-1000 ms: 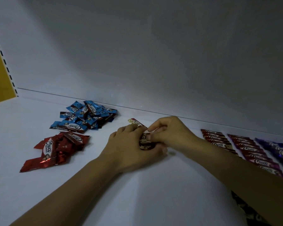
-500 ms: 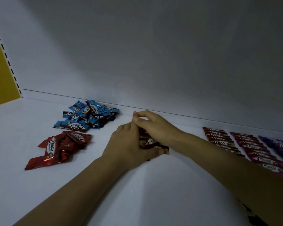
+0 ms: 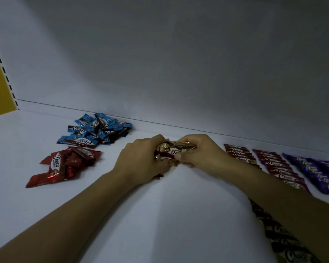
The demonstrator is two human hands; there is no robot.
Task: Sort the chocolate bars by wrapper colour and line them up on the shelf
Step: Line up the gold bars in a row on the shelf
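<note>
Bare shelf [image 3: 160, 215] lies between red pile [image 3: 65, 166] and lined rows [image 3: 270, 164]

It's dim in here, everything under a cold bluish-grey cast. The white shelf [image 3: 27, 215] is palest toward the left and front, with one faint bright patch at the seam below the back panel [image 3: 198, 63], which darkens toward the upper right. Soft-edged shadows lie beneath both arms and under the left hand [image 3: 141, 160] and right hand [image 3: 199, 150]. The gold bars [image 3: 174, 149] they grip are sharp enough for the print to read. Foil on the red wrappers [image 3: 65, 168] throws small glints. The dark bars [image 3: 273, 240] under the right forearm [image 3: 273, 196] sink into murk, and the purple bars [image 3: 321, 171] at the edge look smeared. The slotted upright [image 3: 0, 61] leans, bent by the wide lens.
</note>
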